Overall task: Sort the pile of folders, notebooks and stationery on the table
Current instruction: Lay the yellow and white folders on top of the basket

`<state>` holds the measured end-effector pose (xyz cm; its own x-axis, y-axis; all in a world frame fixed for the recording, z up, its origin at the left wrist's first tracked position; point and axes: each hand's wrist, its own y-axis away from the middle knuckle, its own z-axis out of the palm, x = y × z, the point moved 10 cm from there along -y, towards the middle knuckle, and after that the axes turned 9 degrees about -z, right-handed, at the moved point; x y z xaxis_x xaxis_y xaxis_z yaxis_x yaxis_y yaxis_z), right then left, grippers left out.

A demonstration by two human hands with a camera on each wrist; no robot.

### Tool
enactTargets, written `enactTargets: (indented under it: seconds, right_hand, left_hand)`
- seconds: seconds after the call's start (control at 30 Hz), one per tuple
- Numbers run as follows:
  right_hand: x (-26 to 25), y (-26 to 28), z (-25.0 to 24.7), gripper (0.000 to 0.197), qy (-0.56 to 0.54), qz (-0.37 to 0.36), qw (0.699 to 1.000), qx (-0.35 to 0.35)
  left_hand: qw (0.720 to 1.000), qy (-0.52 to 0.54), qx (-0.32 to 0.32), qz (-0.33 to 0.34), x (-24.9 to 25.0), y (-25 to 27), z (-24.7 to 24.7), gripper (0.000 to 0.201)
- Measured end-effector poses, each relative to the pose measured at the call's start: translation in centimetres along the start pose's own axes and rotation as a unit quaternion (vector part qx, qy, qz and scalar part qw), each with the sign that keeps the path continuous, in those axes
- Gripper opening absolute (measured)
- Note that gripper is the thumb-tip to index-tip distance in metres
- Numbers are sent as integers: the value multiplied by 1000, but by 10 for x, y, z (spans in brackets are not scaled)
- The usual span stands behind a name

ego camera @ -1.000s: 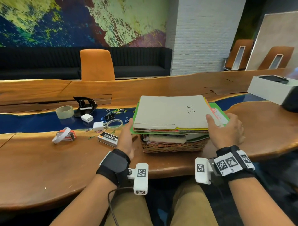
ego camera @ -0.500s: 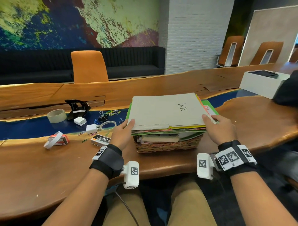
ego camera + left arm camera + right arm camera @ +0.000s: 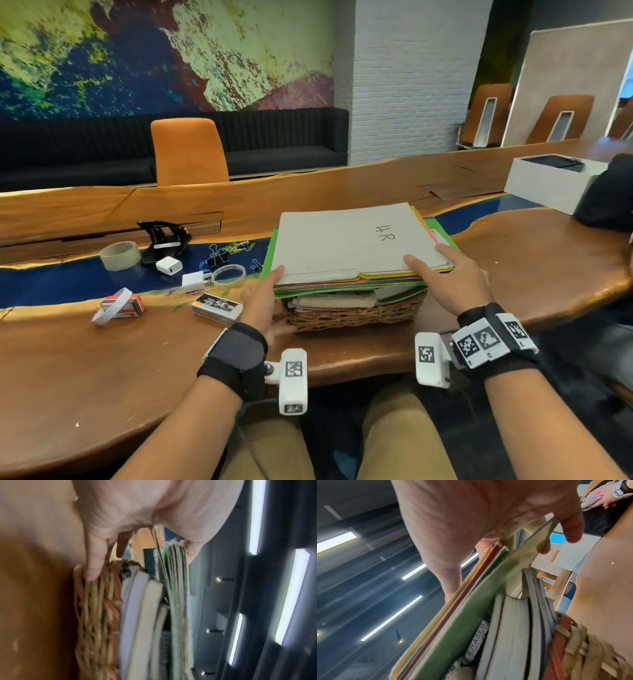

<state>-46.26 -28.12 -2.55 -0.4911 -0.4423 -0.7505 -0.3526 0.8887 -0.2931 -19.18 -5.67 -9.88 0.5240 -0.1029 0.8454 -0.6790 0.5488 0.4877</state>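
Both hands grip a stack of folders (image 3: 359, 246): left hand (image 3: 262, 305) pinches its 7 o'clock corner, thumb on top, fingers underneath touching the wicker basket (image 3: 352, 317); right hand (image 3: 452, 281) pinches the 5 o'clock corner likewise. Notebooks (image 3: 513, 628) fill the basket beneath, on the table (image 3: 102, 377). Stationery, including a tape roll (image 3: 120, 255), lies scattered at 9 o'clock.

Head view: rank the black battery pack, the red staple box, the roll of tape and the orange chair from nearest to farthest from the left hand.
From the left hand:
1. Black battery pack, on the table just to its left.
2. Red staple box, farther left along the near edge.
3. Roll of tape, back left on the blue strip.
4. Orange chair, behind the table.
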Motion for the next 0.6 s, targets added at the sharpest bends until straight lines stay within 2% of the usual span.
enactTargets:
  seconds: [0.07,0.1,0.2,0.37,0.53,0.6]
  right_hand:
    - [1,-1,1,86,0,0,1000,-10]
    - [2,-1,1,85,0,0,1000,-11]
    - [4,-4,0,77,16,2,1000,-5]
    - [8,-6,3,72,40,-1,999,1]
    - [15,-10,-1,70,50,6,999,12]
    - [18,-11,-3,75,64,9,998,10]
  left_hand:
    - [998,44,-29,-36,-9,-2,9,31]
    - [997,54,-36,-39,-8,-4,11,28]
    - [997,58,-32,-34,-5,-12,11,34]
    - [998,52,-16,-30,-2,-24,15,31]
    - [998,43,-41,-33,6,-32,33,30]
    - [998,29,-50,-32,8,-33,36,36]
